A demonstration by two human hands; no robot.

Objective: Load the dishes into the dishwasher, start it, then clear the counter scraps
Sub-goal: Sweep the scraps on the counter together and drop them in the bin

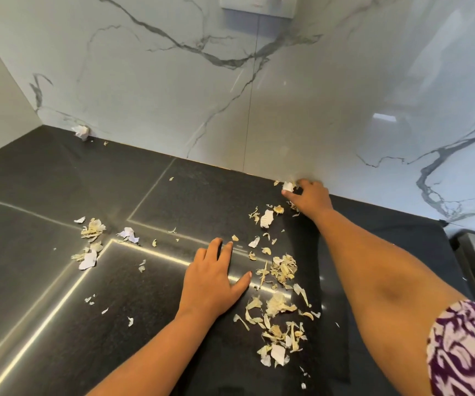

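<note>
Pinching a white paper scrap (288, 186) between thumb and curled fingers, the right hand (310, 197) sits at the back of the black counter (45, 181), right against the marble backsplash (345, 95). More peel bits lie just beside that grip, on its near-left side, incl. a torn white piece (267, 218). Toward the person from the grip, a long trail of dry peels (280, 318) runs down the counter, btwn the 2 forearms. Left hand (215, 277) lies flat on the counter, fingers straight and spread, holding nothing, well left of and nearer than the grip, w/ its thumb beside the peel trail. Far left of the grip: another cluster of scraps (90, 244), and 1 crumpled white wad (81, 132) in the back corner against the wall. A purple-and-white patterned sleeve (464, 347) covers the right upper arm.
</note>
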